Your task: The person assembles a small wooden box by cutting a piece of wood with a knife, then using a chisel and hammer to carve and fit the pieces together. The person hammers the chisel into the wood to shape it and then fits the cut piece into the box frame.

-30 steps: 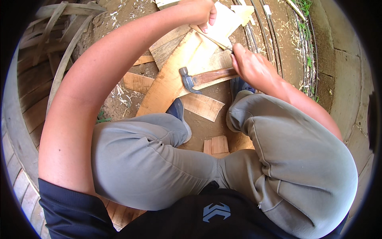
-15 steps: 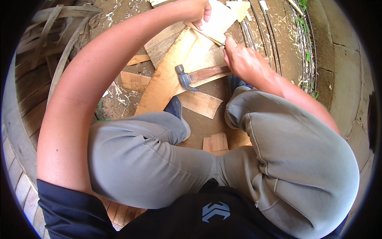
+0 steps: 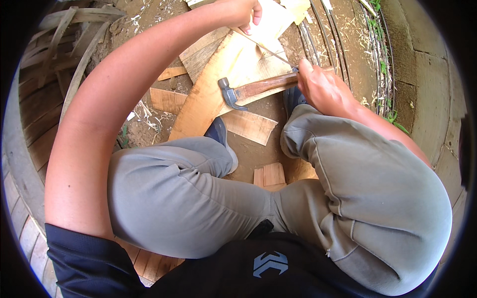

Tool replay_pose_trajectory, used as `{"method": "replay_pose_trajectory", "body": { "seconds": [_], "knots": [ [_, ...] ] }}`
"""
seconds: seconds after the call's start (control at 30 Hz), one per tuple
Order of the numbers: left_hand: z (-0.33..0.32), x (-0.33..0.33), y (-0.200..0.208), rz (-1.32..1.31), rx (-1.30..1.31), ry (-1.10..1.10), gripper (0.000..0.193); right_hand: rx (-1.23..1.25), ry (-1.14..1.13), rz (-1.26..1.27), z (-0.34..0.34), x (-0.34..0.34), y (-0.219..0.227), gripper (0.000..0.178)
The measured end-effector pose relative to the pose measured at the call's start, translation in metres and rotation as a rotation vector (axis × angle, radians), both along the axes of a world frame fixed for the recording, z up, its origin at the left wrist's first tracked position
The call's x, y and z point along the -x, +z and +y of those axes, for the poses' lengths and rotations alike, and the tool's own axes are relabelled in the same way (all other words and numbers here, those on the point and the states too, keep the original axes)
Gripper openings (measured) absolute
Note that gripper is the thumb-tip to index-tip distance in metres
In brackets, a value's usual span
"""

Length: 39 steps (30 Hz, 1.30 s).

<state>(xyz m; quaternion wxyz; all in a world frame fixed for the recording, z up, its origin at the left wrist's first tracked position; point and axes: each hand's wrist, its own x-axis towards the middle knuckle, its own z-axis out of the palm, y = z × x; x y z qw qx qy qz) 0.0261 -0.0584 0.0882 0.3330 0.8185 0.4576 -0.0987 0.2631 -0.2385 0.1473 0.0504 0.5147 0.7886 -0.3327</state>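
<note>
A thin wooden strip [image 3: 267, 49] slants across the boards between my hands. My left hand [image 3: 244, 15], at the top of the picture, pinches its far end. My right hand [image 3: 323, 87] is closed at the near end, where a small dark blade-like tip shows by the fingers; the rest of that tool is hidden in the hand. Under the right hand passes the wooden handle of a claw hammer [image 3: 258, 88], its dark head to the left over the boards. Long pale boards [image 3: 198, 102] lie crossed beneath the strip.
Shorter wood pieces [image 3: 249, 127] lie near my shoes, with a small block [image 3: 269, 176] between my legs. Dark rods [image 3: 332, 35] run along the ground at upper right. A slatted wooden frame [image 3: 59, 44] stands left. Shavings litter the soil.
My right hand has slid toward me and to the right along the strip, baring more of it. My left hand stays at the far end, and the hammer has barely shifted.
</note>
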Motion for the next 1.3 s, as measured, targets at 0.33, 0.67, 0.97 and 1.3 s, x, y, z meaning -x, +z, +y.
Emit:
{"method": "replay_pose_trajectory", "body": {
  "seconds": [0.33, 0.67, 0.97, 1.3],
  "knots": [
    [0.002, 0.002, -0.004, 0.007, 0.088, 0.040, 0.031, 0.049, -0.048, -0.010, -0.011, -0.020, 0.011, 0.019],
    [0.002, -0.005, 0.007, 0.110, 0.043, 0.049, 0.033, -0.073, 0.024, 0.158, 0.014, 0.012, -0.006, 0.018],
    [0.002, -0.006, 0.012, 0.153, 0.054, 0.044, 0.032, -0.175, 0.010, 0.083, 0.020, 0.032, -0.027, 0.017],
    [0.007, -0.004, 0.004, 0.106, 0.061, 0.000, 0.033, -0.340, -0.011, 0.054, 0.009, 0.041, -0.039, 0.018]
  ]
}}
